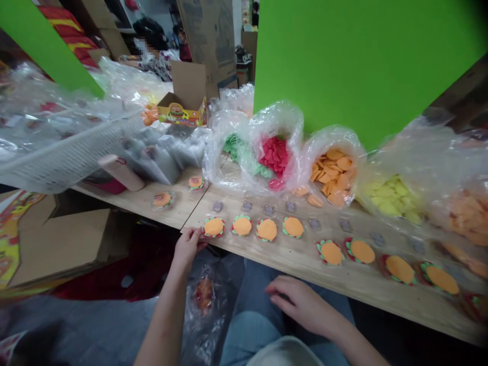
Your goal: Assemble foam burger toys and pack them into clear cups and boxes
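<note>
At the front edge of the wooden table, my left hand [189, 245] pinches the left side of a toy burger [214, 227], which rests on the tabletop with an orange round piece over green and red frilly layers. Three similar toy burgers follow close by: one [242, 225], another [266, 230] and a third [293, 227]. Small grey-purple packets [269, 209] lie in a row behind them. My right hand [295, 300] hovers above my lap, fingers loosely bent and thumb apart, with nothing visible in it.
Clear bags hold green pieces [235, 146], red pieces [275, 155], orange rounds [335, 173] and yellow pieces [394, 198]. More burgers [362, 251] continue rightward. A white basket [76, 145], a display box [181, 112] and a wrapped burger [162, 199] are leftward. A green panel [354, 61] stands behind.
</note>
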A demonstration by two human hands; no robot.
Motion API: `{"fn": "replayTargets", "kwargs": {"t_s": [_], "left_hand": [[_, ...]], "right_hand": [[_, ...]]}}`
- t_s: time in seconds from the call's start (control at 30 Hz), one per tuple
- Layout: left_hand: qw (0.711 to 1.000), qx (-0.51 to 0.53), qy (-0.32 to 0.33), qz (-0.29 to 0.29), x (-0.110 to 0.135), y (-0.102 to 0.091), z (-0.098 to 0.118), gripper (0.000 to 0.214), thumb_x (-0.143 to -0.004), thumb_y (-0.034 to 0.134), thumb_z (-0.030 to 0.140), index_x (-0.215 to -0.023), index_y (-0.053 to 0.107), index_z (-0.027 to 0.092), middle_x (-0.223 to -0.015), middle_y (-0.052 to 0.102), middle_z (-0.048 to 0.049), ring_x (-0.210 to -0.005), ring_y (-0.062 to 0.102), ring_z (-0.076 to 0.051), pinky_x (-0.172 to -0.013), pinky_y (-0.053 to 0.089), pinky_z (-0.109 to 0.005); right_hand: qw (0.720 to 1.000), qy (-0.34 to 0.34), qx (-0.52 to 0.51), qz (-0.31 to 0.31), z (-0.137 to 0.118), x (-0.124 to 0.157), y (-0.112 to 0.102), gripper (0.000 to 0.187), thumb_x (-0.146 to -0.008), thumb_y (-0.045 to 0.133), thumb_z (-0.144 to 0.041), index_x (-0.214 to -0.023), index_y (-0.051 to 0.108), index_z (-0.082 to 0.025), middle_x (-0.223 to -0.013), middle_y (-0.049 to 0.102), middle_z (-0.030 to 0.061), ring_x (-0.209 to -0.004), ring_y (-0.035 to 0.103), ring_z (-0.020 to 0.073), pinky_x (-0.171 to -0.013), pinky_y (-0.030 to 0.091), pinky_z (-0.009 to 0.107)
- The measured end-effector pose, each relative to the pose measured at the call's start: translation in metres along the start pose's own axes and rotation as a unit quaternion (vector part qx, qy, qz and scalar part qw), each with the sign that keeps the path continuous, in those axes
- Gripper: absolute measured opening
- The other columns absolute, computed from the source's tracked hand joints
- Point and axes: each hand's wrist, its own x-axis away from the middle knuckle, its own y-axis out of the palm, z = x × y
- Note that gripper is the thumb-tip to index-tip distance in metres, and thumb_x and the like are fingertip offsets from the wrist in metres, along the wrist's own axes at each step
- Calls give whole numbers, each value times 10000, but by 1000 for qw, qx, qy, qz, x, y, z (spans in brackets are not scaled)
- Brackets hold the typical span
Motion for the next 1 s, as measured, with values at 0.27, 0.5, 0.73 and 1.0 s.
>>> {"fn": "replayTargets", "kwargs": {"t_s": [0.27, 0.5, 0.73, 1.0], "left_hand": [[989, 72, -10, -132, 66, -33, 15, 251, -694, 657, 374, -734, 509, 175, -676, 511, 42, -611, 523, -76, -619, 520, -224], [949, 60, -164, -262, 108, 8, 21, 199, -691, 684, 287, -737, 538, 161, -663, 514, 36, -544, 499, -51, -504, 485, -148], [912, 90, -197, -348, 129, 53, 21, 188, -763, 611, 333, -850, 569, 172, -864, 598, -23, -692, 593, -107, -644, 536, -253], [921, 110, -133, -348, 159, 92, -2, 196, -715, 676, 267, -807, 525, 181, -855, 590, 6, -726, 589, -101, -668, 520, -248]], "right_hand": [[869, 62, -481, 99, -34, -103, 6, 395, -810, 501, -499, -1080, 513, -211, -1037, 611, 77, -874, 612, 167, -810, 489, 348], [940, -268, -159, 142, -43, -61, 1, 490, -801, 511, -508, -1228, 467, -271, -1320, 461, 61, -1245, 389, 224, -1015, 330, 427], [865, -375, 254, 214, 3, 8, 14, 623, -828, 508, -392, -1352, 301, -125, -1326, 448, 137, -1349, 156, 262, -1075, 200, 488], [918, -97, -17, 383, 19, 28, -5, 408, -919, 280, -400, -1228, 380, -154, -1138, 534, 137, -1080, 503, 195, -832, 442, 327]]}}
